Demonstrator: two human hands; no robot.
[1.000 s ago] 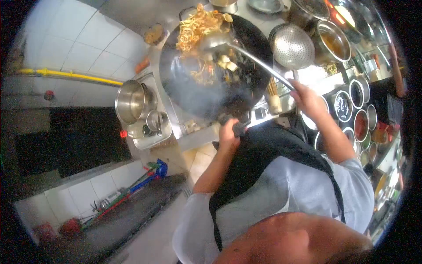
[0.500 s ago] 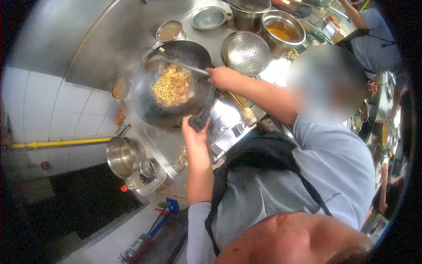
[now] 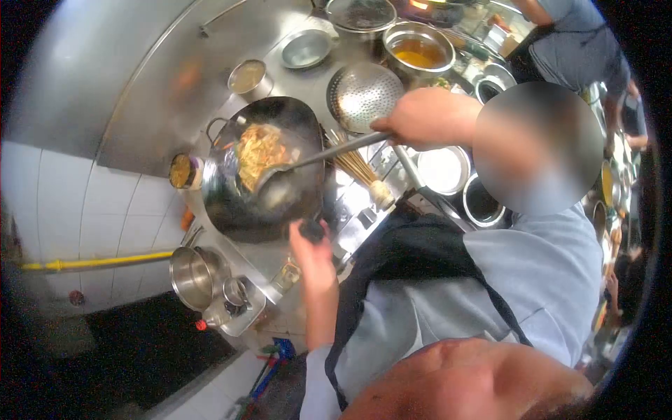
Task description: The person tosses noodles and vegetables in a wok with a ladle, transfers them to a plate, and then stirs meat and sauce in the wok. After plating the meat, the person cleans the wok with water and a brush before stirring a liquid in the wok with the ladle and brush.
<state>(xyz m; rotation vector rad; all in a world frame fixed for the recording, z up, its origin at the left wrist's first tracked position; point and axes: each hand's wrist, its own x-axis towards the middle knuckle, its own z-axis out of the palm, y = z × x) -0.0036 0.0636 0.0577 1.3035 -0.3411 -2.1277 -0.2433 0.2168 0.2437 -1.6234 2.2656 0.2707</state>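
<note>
My left hand [image 3: 313,255] is wrapped round the black handle [image 3: 313,232] of a dark wok [image 3: 294,199], at the wok's near side. My right hand [image 3: 427,117] grips the end of a long metal ladle [image 3: 343,148], held up to the right of the wok. The ladle's bowl is inside the wok, beside a heap of noodles [image 3: 257,157] mixed with orange and pale pieces. The noodles are gathered towards the wok's far side, and the bowl's contents are too blurred to tell.
Behind the wok stand a small pot [image 3: 250,78], a metal basin [image 3: 306,49], a perforated strainer [image 3: 364,94] and a pot of amber liquid [image 3: 420,56]. A bamboo brush [image 3: 364,175] lies to the right. Steel pots [image 3: 192,278] sit front left. Another person [image 3: 577,45] stands at upper right.
My right hand has drawn back to the right and up with the ladle, its bowl moving to the near side of the noodles. The wok appears tilted differently; my left hand keeps its handle.
</note>
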